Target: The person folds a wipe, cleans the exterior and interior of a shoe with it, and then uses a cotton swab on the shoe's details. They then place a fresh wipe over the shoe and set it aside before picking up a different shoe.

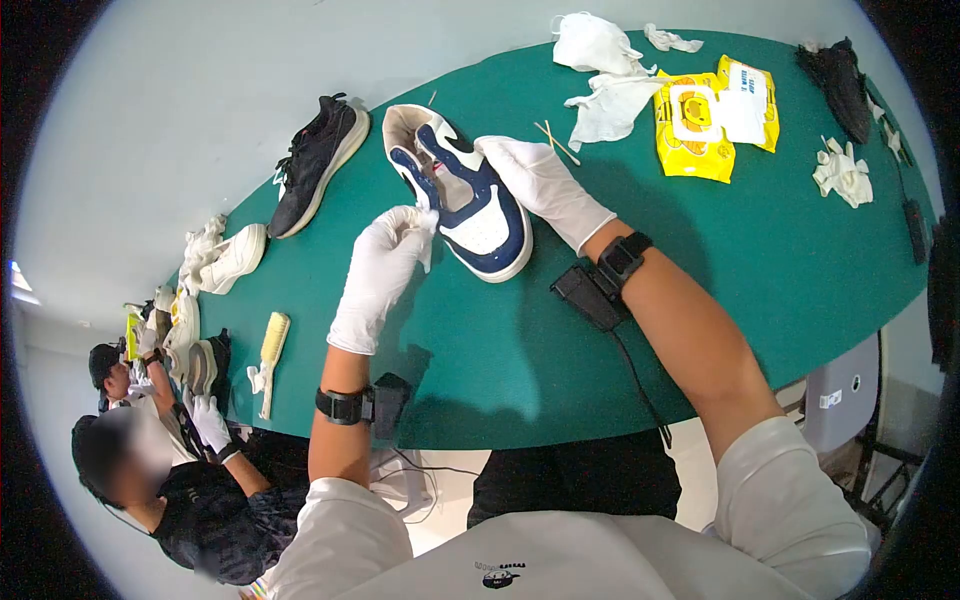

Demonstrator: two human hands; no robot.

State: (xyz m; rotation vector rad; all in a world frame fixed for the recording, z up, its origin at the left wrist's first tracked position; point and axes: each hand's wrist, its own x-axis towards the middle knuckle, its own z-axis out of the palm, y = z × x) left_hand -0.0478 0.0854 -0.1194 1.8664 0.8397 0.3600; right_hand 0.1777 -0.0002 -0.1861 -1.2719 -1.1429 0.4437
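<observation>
A blue and white sneaker (487, 228) rests sole down on the green table, its toe toward me and its tongue area open. My right hand (543, 188), in a white glove, grips the sneaker along its right side near the heel. Gloved in white too, my left hand (385, 262) is closed in a pinch on a small white wipe (424, 220) at the shoe's left edge. Both wrists carry black straps with small devices. Cotton swabs (562, 143) lie just beyond my right hand.
On the green table (620, 370), a black sneaker (320, 165), white shoe (236, 259) and brush (272, 345) lie left. Yellow wipe packs (695, 140), white cloths (610, 105), crumpled gloves (843, 175) and a black shoe (842, 85) lie right. Two people sit at far left.
</observation>
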